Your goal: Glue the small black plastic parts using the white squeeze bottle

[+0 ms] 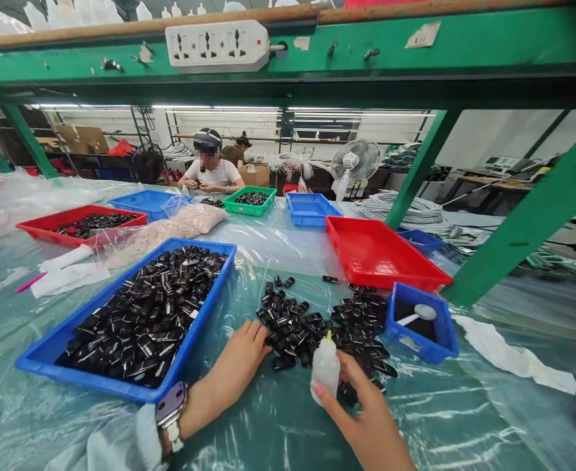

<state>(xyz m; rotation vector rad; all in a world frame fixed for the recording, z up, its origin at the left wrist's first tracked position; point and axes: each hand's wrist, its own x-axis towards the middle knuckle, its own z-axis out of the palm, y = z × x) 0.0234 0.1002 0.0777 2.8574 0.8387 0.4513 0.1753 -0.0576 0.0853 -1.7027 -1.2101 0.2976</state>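
Observation:
My right hand [366,409] is wrapped around a translucent white squeeze bottle [325,369] with a yellow-green nozzle tip, held upright over the near side of a loose pile of small black plastic pieces [292,324]. At the pile's left edge is my left hand [243,350], its fingers drawn together against the pieces. Whatever its fingertips may pinch is hidden from me. To its left stands a long blue tray [204,320] heaped with similar black pieces [150,307].
A small blue bin [423,347] with dark contents and a white spoon [418,314] sits right of the pile. Behind are a red tray [381,252] and a green tray [251,208]. A green post [528,216] slants at right. Across the table sits a person [214,170].

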